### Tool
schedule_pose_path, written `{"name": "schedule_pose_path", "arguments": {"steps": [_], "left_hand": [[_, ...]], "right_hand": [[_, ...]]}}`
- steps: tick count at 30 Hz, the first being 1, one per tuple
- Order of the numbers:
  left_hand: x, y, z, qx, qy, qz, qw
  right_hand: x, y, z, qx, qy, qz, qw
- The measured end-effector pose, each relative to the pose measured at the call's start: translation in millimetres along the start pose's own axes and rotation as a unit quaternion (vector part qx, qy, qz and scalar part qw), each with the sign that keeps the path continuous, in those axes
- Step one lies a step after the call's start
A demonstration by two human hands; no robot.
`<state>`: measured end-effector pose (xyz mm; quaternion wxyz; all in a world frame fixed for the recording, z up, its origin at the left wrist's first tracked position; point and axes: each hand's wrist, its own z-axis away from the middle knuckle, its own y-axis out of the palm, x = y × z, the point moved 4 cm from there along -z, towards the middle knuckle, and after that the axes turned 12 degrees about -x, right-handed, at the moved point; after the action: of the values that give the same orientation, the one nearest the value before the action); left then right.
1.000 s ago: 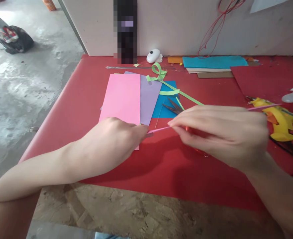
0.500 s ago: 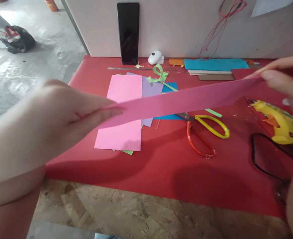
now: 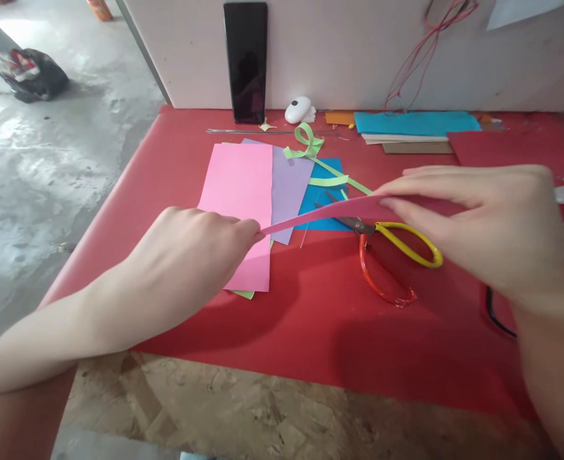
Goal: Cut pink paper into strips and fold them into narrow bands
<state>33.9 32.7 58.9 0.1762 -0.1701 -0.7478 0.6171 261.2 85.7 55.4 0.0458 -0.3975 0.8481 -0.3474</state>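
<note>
A long pink paper strip (image 3: 320, 216) stretches between my two hands above the red table (image 3: 310, 319). My left hand (image 3: 200, 249) pinches its left end with closed fingers. My right hand (image 3: 483, 223) pinches the strip further right, thumb under and fingers over it. Just below the strip lie scissors (image 3: 391, 255) with one yellow and one orange handle. Under my left hand sits a pink sheet (image 3: 238, 191), overlapping a lilac sheet (image 3: 289, 185) and a blue sheet (image 3: 322, 191).
A curled green paper strip (image 3: 310, 147) lies behind the sheets. A black phone (image 3: 246, 61) leans on the back wall beside a small white object (image 3: 298, 110). A stack of coloured paper (image 3: 413, 128) sits at back right. A black cable (image 3: 495, 313) runs under my right wrist.
The strip was spread wide and flat half a second ago; now my hands have come closer together and lower, with the strip seen nearly edge-on. My right hand now covers the yellow glue gun.
</note>
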Motion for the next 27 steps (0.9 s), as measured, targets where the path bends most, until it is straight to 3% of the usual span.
{"name": "schedule_pose_path", "arguments": {"steps": [3, 5, 10, 14, 21, 27], "left_hand": [[-12.7, 4.4, -5.1, 0.036, 0.028, -0.066, 0.997], [-19.6, 7.2, -5.6, 0.029, 0.042, -0.060, 0.997], [-34.2, 10.1, 0.0, -0.100, 0.126, -0.001, 0.987], [-43.0, 9.6, 5.4, -0.158, 0.166, 0.010, 0.973], [-46.7, -2.0, 12.0, -0.192, 0.185, 0.039, 0.963], [-23.5, -17.3, 9.0, -0.203, 0.122, 0.037, 0.971]], "right_hand": [[21.6, 4.5, 3.5, -0.008, -0.037, -0.030, 0.999], [36.4, 8.2, 6.3, -0.003, -0.043, -0.065, 0.997], [63.8, 18.8, 15.7, 0.038, -0.033, -0.133, 0.990], [74.6, 20.8, 21.7, 0.032, -0.021, -0.160, 0.986], [78.1, 9.9, 20.4, 0.055, 0.025, -0.144, 0.988], [52.0, -7.3, 5.9, 0.010, 0.022, -0.044, 0.999]]}}
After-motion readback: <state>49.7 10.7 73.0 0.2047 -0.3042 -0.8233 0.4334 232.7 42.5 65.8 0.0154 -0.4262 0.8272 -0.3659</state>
